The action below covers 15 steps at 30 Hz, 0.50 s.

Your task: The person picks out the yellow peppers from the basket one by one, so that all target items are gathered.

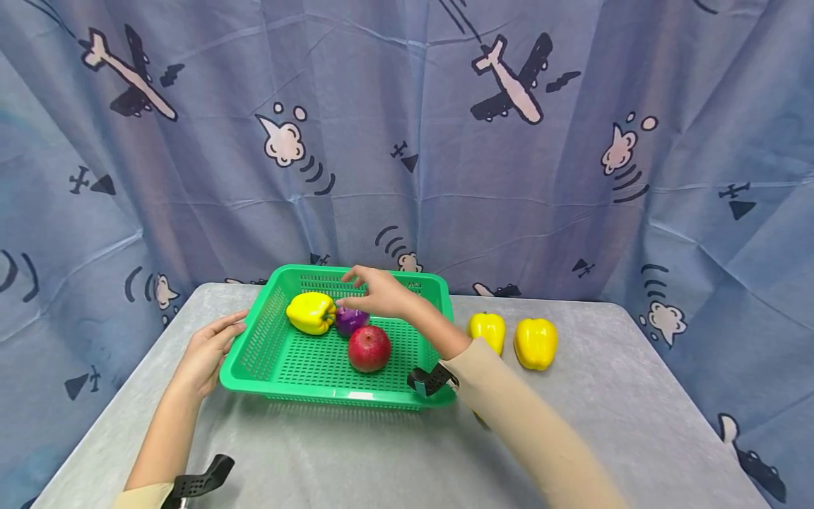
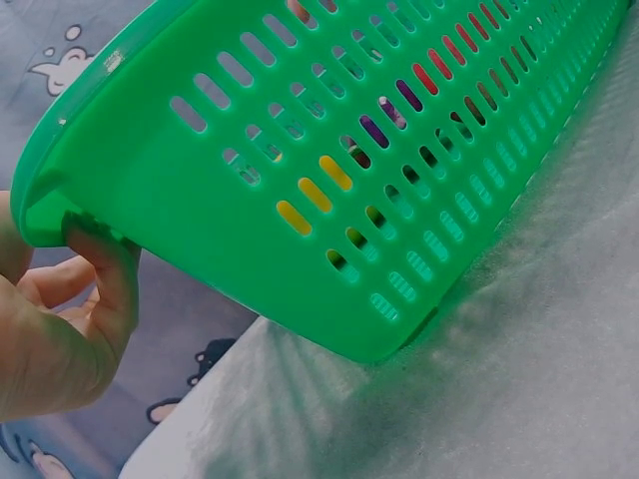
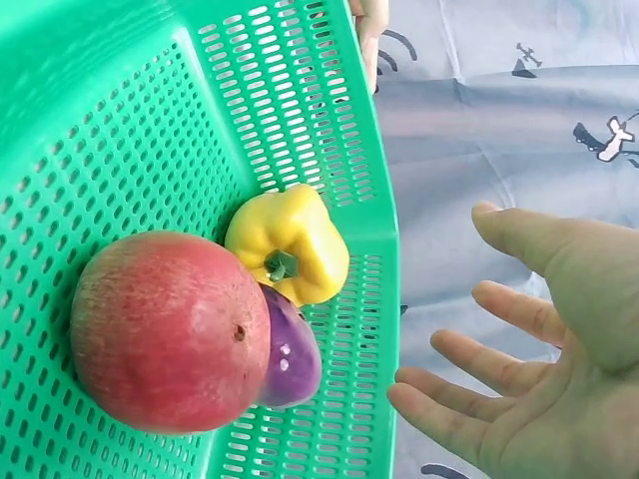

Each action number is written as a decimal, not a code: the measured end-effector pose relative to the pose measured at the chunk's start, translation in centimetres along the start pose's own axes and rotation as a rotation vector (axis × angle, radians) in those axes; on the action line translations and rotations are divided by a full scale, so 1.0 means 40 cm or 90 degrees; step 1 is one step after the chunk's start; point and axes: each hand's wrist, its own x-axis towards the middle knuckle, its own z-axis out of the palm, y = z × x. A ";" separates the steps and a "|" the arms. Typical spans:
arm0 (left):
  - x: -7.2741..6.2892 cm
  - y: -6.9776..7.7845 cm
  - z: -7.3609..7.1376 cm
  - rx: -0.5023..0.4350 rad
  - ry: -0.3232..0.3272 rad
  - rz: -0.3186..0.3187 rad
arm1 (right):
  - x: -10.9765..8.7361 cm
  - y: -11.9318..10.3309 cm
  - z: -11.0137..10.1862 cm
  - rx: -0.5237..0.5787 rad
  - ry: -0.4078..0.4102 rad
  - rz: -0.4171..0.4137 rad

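A green plastic basket (image 1: 337, 394) with slotted walls stands on the table. In it lie a yellow bell pepper (image 1: 310, 313), a purple eggplant-like piece (image 1: 352, 322) and a round dark red fruit, apparently a pomegranate (image 1: 369, 348). My left hand (image 1: 206, 353) grips the basket's left rim; the left wrist view shows fingers curled beneath the rim (image 2: 75, 90). Over the basket's back part, my right hand (image 1: 379, 293) hovers with spread fingers and holds nothing. The right wrist view shows that hand (image 3: 529, 359) apart from the yellow pepper (image 3: 290, 244) and the pomegranate (image 3: 170, 334).
Two more yellow bell peppers, one (image 1: 487, 331) partly behind the right sleeve and another (image 1: 535, 343) farther right, rest on the grey table (image 1: 636, 424). A bit of yellow shows beneath the right forearm. A blue patterned curtain (image 1: 381, 141) hangs behind.
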 end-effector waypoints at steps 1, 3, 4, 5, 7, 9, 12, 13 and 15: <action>0.000 0.001 0.000 0.000 -0.002 -0.001 | 0.005 0.000 0.003 -0.002 -0.002 -0.002; -0.001 0.002 -0.001 0.003 -0.003 -0.005 | 0.013 0.000 0.009 -0.005 -0.004 -0.004; -0.001 0.003 -0.001 0.006 -0.004 -0.005 | 0.017 0.000 0.012 -0.005 -0.004 -0.005; -0.001 0.004 -0.001 0.008 -0.004 -0.007 | 0.021 0.000 0.015 -0.006 -0.005 -0.006; -0.001 0.006 0.000 0.012 -0.004 -0.007 | 0.028 0.002 0.022 -0.008 -0.006 -0.008; -0.001 0.007 0.000 0.014 -0.004 -0.006 | 0.036 0.003 0.029 -0.010 -0.006 -0.011; -0.002 0.007 0.001 0.011 -0.001 -0.006 | 0.047 0.006 0.037 -0.017 -0.002 -0.020; -0.002 0.006 0.002 0.009 -0.001 -0.005 | 0.050 0.007 0.039 -0.021 -0.001 -0.023; -0.003 0.006 0.003 0.006 0.001 -0.004 | 0.057 0.010 0.044 -0.029 0.002 -0.028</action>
